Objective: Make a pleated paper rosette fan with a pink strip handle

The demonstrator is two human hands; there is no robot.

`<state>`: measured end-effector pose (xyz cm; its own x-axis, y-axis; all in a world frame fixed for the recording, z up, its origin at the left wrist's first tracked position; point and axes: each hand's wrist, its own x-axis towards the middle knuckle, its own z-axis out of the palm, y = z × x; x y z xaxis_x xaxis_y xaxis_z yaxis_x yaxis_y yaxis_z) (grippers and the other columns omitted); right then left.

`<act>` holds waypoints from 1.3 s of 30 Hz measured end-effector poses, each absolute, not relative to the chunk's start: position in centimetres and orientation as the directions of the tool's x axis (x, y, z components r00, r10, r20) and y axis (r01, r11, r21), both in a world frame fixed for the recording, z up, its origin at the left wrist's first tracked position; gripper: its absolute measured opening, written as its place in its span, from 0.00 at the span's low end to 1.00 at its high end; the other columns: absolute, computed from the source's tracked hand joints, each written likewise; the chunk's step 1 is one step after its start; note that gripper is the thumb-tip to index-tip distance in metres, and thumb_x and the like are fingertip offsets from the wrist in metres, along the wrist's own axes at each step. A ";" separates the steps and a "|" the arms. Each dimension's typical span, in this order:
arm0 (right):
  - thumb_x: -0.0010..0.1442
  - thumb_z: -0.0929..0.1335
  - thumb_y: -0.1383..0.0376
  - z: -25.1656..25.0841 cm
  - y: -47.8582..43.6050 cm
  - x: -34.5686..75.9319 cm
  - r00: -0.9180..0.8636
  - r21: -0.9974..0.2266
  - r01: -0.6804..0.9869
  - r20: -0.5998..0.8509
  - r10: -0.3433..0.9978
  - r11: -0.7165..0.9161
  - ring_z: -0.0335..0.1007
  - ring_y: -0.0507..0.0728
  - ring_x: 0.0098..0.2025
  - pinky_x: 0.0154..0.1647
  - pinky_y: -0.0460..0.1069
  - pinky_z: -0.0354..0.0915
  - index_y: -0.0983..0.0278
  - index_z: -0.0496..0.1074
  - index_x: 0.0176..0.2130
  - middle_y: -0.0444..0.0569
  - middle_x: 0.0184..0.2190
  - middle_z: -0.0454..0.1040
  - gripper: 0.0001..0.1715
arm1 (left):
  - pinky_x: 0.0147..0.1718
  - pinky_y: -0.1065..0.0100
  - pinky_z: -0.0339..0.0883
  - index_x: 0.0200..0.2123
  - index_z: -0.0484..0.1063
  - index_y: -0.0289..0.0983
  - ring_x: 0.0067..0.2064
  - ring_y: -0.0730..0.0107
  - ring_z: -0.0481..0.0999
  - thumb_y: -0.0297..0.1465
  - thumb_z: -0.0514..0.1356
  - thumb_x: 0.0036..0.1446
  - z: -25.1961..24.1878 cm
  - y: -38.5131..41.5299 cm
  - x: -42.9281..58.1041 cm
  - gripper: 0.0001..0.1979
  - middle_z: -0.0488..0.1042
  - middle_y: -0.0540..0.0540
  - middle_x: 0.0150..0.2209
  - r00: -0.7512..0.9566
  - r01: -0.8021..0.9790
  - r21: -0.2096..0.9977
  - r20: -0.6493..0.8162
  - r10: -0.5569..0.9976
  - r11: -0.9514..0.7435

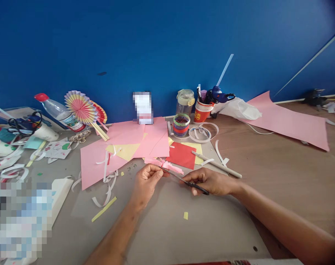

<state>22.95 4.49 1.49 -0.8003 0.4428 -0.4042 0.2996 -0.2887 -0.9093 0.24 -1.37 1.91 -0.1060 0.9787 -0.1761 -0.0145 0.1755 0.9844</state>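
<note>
Near the middle of the table, my left hand [148,184] pinches a small pink paper piece [171,167] with narrow folded or cut parts. My right hand [211,181] is closed around the black handles of a pair of scissors [196,187]. The scissor blades point left and reach the pink paper beside my left fingertips; whether they are apart is too fine to tell. Just behind my hands lie a red paper square [181,154] and a beige pen-like craft knife [218,165]. Pink paper sheets [94,167] spread out behind my left hand.
A phone [143,108] leans on the blue wall. Behind stand a clear jar [185,101], tape rolls [181,127] and a red paper cup [202,111] of tools. At left are a bottle [59,112], a paper fan [80,108] and white strips [108,191].
</note>
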 end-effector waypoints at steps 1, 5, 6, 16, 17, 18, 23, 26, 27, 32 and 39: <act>0.49 0.73 0.56 1.4 4.5 23.0 -0.805 -0.913 0.293 -0.396 0.443 -0.284 0.54 0.47 0.27 0.30 0.44 0.57 0.65 0.75 0.46 0.40 0.25 0.64 0.26 | 0.39 0.65 0.67 0.28 0.70 0.38 0.35 0.65 0.79 0.36 0.63 0.51 1.9 -1.4 0.2 0.08 0.80 0.48 0.28 -0.101 -0.017 0.984 -0.176 0.979 0.175; 0.51 0.72 0.58 1.4 4.6 23.3 -0.815 -0.928 0.295 -0.368 0.447 -0.225 0.55 0.48 0.27 0.30 0.44 0.56 0.65 0.74 0.46 0.41 0.27 0.65 0.23 | 0.39 0.64 0.68 0.27 0.70 0.38 0.35 0.62 0.79 0.36 0.63 0.50 1.8 -1.4 0.2 0.08 0.80 0.47 0.28 -0.090 -0.025 0.985 -0.174 0.981 0.172; 0.52 0.71 0.59 1.4 4.6 23.4 -0.813 -0.931 0.305 -0.365 0.453 -0.202 0.55 0.48 0.27 0.29 0.44 0.56 0.65 0.74 0.46 0.41 0.27 0.66 0.22 | 0.39 0.63 0.68 0.27 0.70 0.38 0.35 0.62 0.80 0.36 0.64 0.50 1.8 -1.5 0.2 0.08 0.80 0.47 0.28 -0.083 -0.029 0.985 -0.173 0.981 0.172; 0.53 0.69 0.56 3.4 4.9 24.3 -0.851 -0.954 0.278 -0.298 0.432 -0.110 0.58 0.49 0.26 0.26 0.44 0.56 0.64 0.70 0.49 0.42 0.26 0.66 0.26 | 0.44 0.60 0.69 0.30 0.69 0.36 0.38 0.63 0.79 0.36 0.63 0.52 2.5 -1.5 0.4 0.09 0.80 0.44 0.37 -0.042 -0.120 0.981 -0.159 0.986 0.153; 0.54 0.69 0.54 3.8 5.0 24.6 -0.855 -0.964 0.252 -0.260 0.449 -0.079 0.58 0.49 0.26 0.25 0.44 0.56 0.64 0.69 0.50 0.43 0.27 0.66 0.27 | 0.43 0.60 0.69 0.30 0.69 0.36 0.38 0.63 0.79 0.36 0.63 0.52 2.5 -1.4 0.3 0.09 0.79 0.44 0.37 -0.039 -0.117 0.979 -0.175 0.984 0.169; 0.54 0.68 0.53 4.0 5.1 24.9 -0.845 -0.971 0.233 -0.224 0.486 -0.043 0.58 0.50 0.26 0.25 0.45 0.56 0.65 0.69 0.50 0.44 0.28 0.66 0.28 | 0.43 0.61 0.69 0.30 0.69 0.36 0.37 0.64 0.79 0.36 0.63 0.52 2.5 -1.4 0.1 0.10 0.79 0.44 0.37 -0.039 -0.108 0.977 -0.190 0.981 0.184; 0.57 0.65 0.59 3.1 5.6 25.6 -0.528 -0.809 0.518 -0.046 0.848 0.278 0.64 0.53 0.32 0.31 0.47 0.60 0.62 0.67 0.54 0.49 0.37 0.71 0.25 | 0.35 0.67 0.67 0.32 0.68 0.37 0.28 0.71 0.75 0.37 0.60 0.55 2.2 -1.1 -1.1 0.09 0.75 0.50 0.28 -0.114 -0.089 0.990 -0.116 0.987 0.106; 0.58 0.63 0.63 1.8 5.8 25.3 -0.400 -0.526 0.767 0.054 0.915 0.367 0.67 0.55 0.34 0.33 0.48 0.60 0.61 0.64 0.57 0.50 0.39 0.72 0.27 | 0.31 0.70 0.65 0.35 0.70 0.37 0.26 0.73 0.71 0.37 0.58 0.57 2.2 -0.9 -1.9 0.09 0.71 0.52 0.26 -0.179 0.005 1.000 -0.028 0.983 0.030; 0.58 0.63 0.62 1.6 5.8 25.2 -0.376 -0.439 0.822 0.060 0.925 0.363 0.68 0.56 0.34 0.32 0.48 0.59 0.62 0.63 0.57 0.51 0.39 0.72 0.27 | 0.29 0.70 0.64 0.36 0.70 0.38 0.25 0.74 0.70 0.38 0.56 0.58 2.2 -0.8 -2.2 0.10 0.71 0.52 0.26 -0.201 0.072 0.997 -0.009 0.980 0.024; 0.60 0.62 0.58 2.0 5.8 24.7 -0.271 -0.183 0.947 -0.016 0.963 0.263 0.70 0.59 0.35 0.27 0.48 0.56 0.65 0.60 0.58 0.54 0.42 0.71 0.28 | 0.25 0.70 0.60 0.43 0.72 0.40 0.23 0.70 0.68 0.38 0.52 0.60 2.5 -0.6 -3.2 0.14 0.74 0.50 0.26 -0.223 0.612 0.787 0.079 0.972 0.077; 0.62 0.62 0.58 2.4 5.6 24.3 -0.228 -0.111 0.969 -0.043 0.973 0.222 0.70 0.59 0.36 0.26 0.49 0.58 0.64 0.64 0.53 0.57 0.48 0.66 0.23 | 0.34 0.68 0.62 0.33 0.73 0.40 0.35 0.65 0.73 0.33 0.50 0.60 3.2 -0.7 -3.5 0.12 0.74 0.45 0.35 -0.176 0.909 0.412 0.247 0.953 0.061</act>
